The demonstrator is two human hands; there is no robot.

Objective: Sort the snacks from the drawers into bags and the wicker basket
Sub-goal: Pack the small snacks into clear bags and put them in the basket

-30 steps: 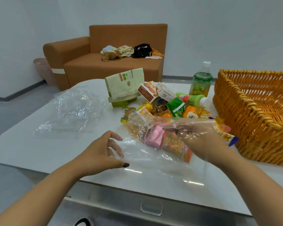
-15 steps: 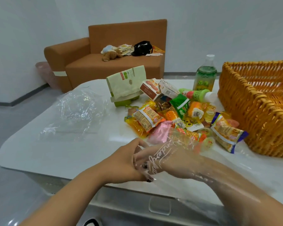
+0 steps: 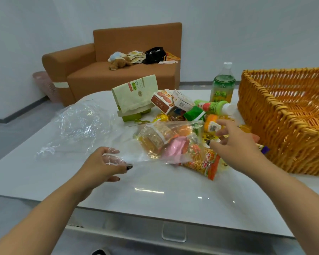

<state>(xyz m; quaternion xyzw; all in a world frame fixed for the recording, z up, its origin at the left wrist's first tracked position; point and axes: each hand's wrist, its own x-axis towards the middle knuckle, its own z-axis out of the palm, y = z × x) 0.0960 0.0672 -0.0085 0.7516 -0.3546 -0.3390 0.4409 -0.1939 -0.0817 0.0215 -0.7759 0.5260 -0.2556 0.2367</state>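
Observation:
A clear plastic bag (image 3: 155,142) is held up over the white table (image 3: 155,196), with a pile of snacks showing through it. My left hand (image 3: 103,166) pinches the bag's near left corner. My right hand (image 3: 236,140) hovers at the bag's right edge above the pile, fingers spread, nothing clearly in it. The pile holds a pink packet (image 3: 175,148), an orange noodle packet (image 3: 203,162), a small orange cup (image 3: 211,124) and several other wrapped snacks. The wicker basket (image 3: 276,105) stands at the right, beside the pile.
A second crumpled clear bag (image 3: 81,122) lies at the left. Behind the pile are a pale green paper bag (image 3: 136,94), a brown carton (image 3: 162,102), a lying bottle (image 3: 214,106) and an upright green bottle (image 3: 222,85). A brown sofa (image 3: 118,74) stands beyond the table.
My right hand has come out of the clear bag and moved right to the snack pile. My left hand has moved left while gripping the bag's corner, spreading the bag over the pile.

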